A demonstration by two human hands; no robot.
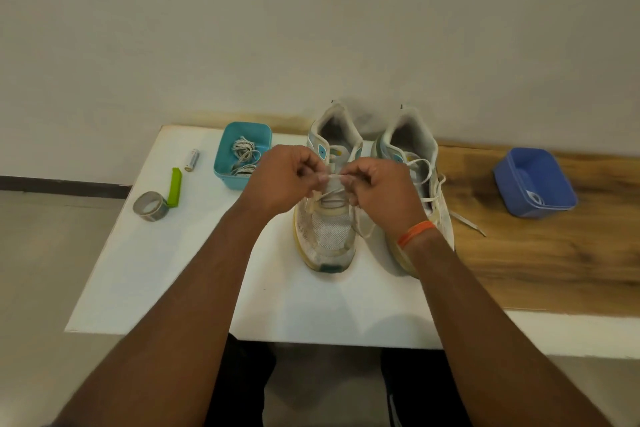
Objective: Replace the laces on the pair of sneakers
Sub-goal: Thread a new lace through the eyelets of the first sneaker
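Two worn white sneakers with teal accents stand side by side, toes toward me. Over the left sneaker [327, 236], my left hand [285, 180] and my right hand [382, 194] both pinch its white lace [335, 177], stretched short between the fingertips above the tongue. The lace's lower rows cross the eyelets below my fingers. The right sneaker [415, 146] stands partly behind my right wrist, its lace [464, 220] loose and trailing onto the wood.
A teal tub [227, 163] holding coiled laces sits left of the shoes. A battery [192, 159], a green clip [175, 187] and a tape roll [150, 206] lie on the white board [173, 270]. A blue tub [535, 182] stands on the wooden top at right.
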